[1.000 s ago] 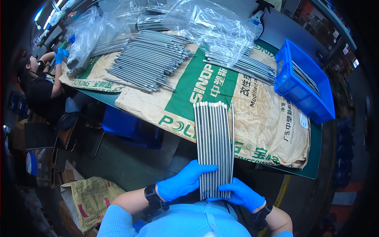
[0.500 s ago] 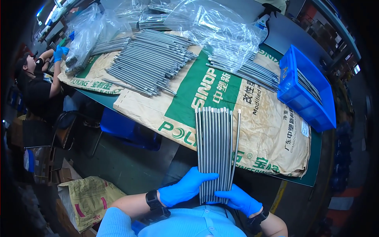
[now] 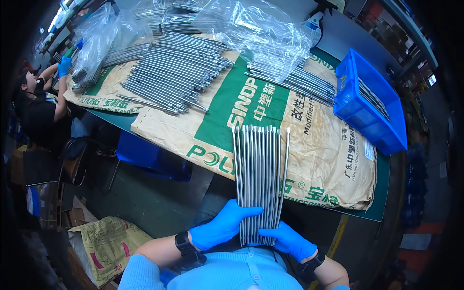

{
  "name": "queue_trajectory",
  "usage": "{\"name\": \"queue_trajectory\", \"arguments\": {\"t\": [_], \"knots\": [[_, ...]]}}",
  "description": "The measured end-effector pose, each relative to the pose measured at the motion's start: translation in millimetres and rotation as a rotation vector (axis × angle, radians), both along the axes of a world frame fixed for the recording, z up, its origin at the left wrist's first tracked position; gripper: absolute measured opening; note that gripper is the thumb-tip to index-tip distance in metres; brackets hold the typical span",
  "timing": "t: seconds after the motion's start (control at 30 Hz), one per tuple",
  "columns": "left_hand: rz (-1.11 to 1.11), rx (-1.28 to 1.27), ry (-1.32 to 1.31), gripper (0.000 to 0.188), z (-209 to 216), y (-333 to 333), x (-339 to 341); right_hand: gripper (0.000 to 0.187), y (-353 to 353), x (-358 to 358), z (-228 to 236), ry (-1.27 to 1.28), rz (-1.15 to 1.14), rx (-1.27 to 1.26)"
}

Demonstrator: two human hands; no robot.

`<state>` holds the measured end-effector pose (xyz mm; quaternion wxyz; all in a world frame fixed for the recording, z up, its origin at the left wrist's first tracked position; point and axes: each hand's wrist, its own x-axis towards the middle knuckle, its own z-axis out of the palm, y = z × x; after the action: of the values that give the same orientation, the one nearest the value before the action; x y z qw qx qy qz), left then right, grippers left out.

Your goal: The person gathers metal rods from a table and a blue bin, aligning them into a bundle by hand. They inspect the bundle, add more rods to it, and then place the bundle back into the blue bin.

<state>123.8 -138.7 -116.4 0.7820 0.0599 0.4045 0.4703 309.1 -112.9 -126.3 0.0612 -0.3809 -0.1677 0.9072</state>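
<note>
A fanned bundle of thin shiny metal rods (image 3: 257, 179) is held upright in front of my body, over the table's near edge. My left hand (image 3: 220, 225), in a blue glove, grips the lower left side with its thumb across the rods. From the lower right, my right hand (image 3: 290, 240), also blue-gloved, closes on the bottom part, thumb over the front. The fingers behind the bundle are hidden. At the right edge one rod (image 3: 285, 166) leans slightly away from the others at its top.
Brown and green paper sacks (image 3: 319, 145) cover the table. On them lie a large pile of rods (image 3: 174, 72), a smaller rod group (image 3: 295, 82) and clear plastic film (image 3: 256, 29). A blue bin (image 3: 372, 104) with rods stands right. A gloved co-worker (image 3: 43, 104) sits far left.
The view has shifted slightly, so the table's contents sit a little further left and up. Both hands keep their hold on the rods. The co-worker's hands have shifted slightly.
</note>
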Motion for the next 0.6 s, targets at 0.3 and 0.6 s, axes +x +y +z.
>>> {"name": "queue_trajectory", "arguments": {"t": [0.3,0.6], "knots": [[0.02,-0.065,-0.072,0.035,14.3,-8.0,-8.1,0.042,-10.4,1.8,22.9,-0.057,-0.092,-0.015],[0.05,-0.068,-0.082,0.035,20.0,-14.7,-8.2,0.034,-15.2,10.3,17.1,-0.091,-0.07,0.137]]}}
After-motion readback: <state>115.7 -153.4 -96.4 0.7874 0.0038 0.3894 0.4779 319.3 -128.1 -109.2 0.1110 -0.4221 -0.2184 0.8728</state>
